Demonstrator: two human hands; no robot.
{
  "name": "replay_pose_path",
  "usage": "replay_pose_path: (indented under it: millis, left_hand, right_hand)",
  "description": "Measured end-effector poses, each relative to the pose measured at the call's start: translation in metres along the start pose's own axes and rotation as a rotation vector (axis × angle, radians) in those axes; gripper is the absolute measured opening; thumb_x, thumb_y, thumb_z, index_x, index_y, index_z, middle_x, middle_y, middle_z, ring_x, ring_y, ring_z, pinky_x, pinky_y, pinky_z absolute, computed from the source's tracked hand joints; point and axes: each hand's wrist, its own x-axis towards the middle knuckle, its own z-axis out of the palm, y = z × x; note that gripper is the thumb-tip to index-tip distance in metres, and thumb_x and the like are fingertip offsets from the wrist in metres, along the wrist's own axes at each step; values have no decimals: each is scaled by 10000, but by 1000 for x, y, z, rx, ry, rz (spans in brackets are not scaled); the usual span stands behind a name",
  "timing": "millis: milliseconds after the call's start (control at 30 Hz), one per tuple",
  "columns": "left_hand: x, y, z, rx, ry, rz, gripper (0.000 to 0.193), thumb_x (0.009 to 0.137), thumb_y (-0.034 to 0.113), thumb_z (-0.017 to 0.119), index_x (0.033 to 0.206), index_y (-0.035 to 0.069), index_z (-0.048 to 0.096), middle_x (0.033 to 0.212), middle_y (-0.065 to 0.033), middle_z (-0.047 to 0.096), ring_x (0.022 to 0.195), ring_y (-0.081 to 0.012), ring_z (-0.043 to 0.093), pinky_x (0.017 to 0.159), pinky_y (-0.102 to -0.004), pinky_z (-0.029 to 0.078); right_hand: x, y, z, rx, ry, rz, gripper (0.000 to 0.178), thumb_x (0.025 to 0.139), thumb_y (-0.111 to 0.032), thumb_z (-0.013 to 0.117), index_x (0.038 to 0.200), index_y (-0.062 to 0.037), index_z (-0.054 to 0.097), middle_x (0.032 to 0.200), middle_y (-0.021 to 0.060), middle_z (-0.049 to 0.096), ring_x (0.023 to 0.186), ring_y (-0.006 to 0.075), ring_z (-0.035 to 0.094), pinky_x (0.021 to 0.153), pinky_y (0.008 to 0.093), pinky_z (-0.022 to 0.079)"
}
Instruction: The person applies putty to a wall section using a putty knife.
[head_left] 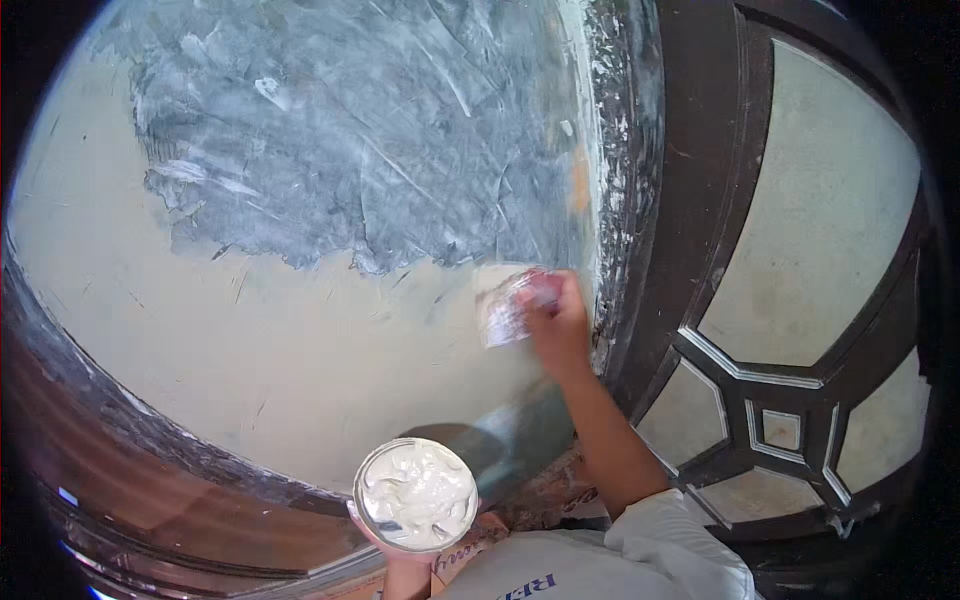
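My left hand (398, 558) is wrapped round the side and underside of a round tub (416, 494) filled with thick white paste, its top open toward me. My right hand (556, 312) is closed on a flat, pale putty scraper (503, 312), slightly smeared by motion. The scraper lies against the panel surface, close to its right border. Cream coating (300, 345) covers the lower and left parts of this panel. Above it, a ragged-edged grey-blue area (350, 130) shows streaks and white smudges.
A dark frame strip (625, 180) with white smears bounds the panel on the right. Beyond it stands a dark door (700, 150) with pale inset panels. Brown curved molding (200, 480) runs along the lower left. Printed cardboard (460, 562) lies below the tub.
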Motion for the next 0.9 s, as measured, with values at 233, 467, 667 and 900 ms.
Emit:
replay_pose_path:
  millis: [233, 467, 667, 900]
  left_hand:
    - [1, -3, -12, 48, 34, -46, 978, 739, 889, 412, 1518, 307, 316, 1575, -76, 308, 1374, -456, 351, 933, -828, 326]
    - [5, -9, -23, 36, 71, -14, 968, 774, 871, 391, 1524, 263, 315, 1578, -90, 303, 1387, -433, 346, 1012, -755, 333]
    - [4, -13, -40, 21, 134, 43, 955, 799, 855, 375, 1526, 239, 315, 1577, -98, 304, 1390, -421, 348, 1051, -709, 337]
    - [6, -9, -11, 36, 51, 38, 912, 849, 823, 326, 1526, 212, 318, 1571, -108, 315, 1390, -407, 359, 1096, -645, 338]
  right_hand:
    - [-1, 26, -34, 529, 288, 195, 344, 896, -181, 661, 1171, -20, 531, 1082, 71, 604, 952, 146, 586, 861, 311, 489]
    - [5, 22, -13, 185, 58, 103, 334, 889, -237, 705, 1103, -26, 557, 957, 52, 627, 835, 146, 587, 749, 292, 495]
    - [1, 81, -41, 130, 326, 248, 424, 894, -287, 699, 1152, 0, 522, 1067, 121, 609, 964, 188, 585, 854, 344, 481]
    - [-20, 66, -30, 304, 217, 229, 418, 926, -294, 684, 1174, -10, 503, 1102, 88, 593, 977, 168, 564, 861, 333, 484]
